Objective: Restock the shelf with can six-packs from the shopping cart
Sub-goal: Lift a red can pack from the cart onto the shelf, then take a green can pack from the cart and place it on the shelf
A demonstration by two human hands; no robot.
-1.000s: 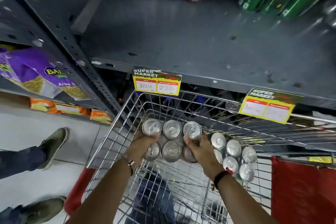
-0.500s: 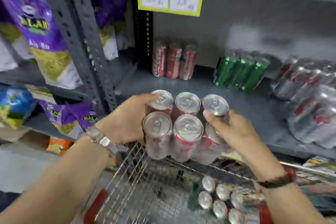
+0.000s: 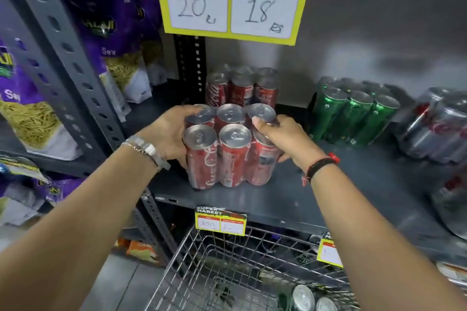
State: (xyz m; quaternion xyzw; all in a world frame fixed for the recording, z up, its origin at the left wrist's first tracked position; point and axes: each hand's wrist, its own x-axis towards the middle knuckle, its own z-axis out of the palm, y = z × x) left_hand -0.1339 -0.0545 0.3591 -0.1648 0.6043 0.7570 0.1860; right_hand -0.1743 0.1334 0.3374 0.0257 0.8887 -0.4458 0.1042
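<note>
Moved since half a second ago: red six-pack (image 3: 228, 151), then held in the air over the cart's front edge, now standing upright on the front part of the grey shelf (image 3: 336, 184); both hands carried forward with it.

Red six-pack: six red cola cans in clear wrap, silver tops up, two rows of three, base on the shelf just behind its front lip, directly in front of a second red pack (image 3: 241, 88) at the back.

Left hand (image 3: 171, 134): clasped round the pack's left side, thumb over the top of the rear-left can, fingers hidden behind; silver wristwatch (image 3: 149, 150) on the wrist.

Right hand (image 3: 283, 139): closed on the pack's right side, thumb on the rim of the rear-right can, fingers wrapped down the near-right can; dark band with red thread (image 3: 319, 165) on the wrist.

Green six-pack (image 3: 353, 116): same shelf, right of the red packs, apart from them.

Silver-wrapped packs (image 3: 439, 126): far right of shelf, blurred.

Yellow price tag (image 3: 232, 0): hung from the shelf above, handwritten 20 and 18.

Small yellow tag (image 3: 220, 221): on the shelf's front edge, writing unclear.

Wire shopping cart (image 3: 202, 255): below the shelf, silver can tops (image 3: 303, 296) visible at its lower right.

Purple snack bags (image 3: 108, 30): in the bay to the left.
</note>
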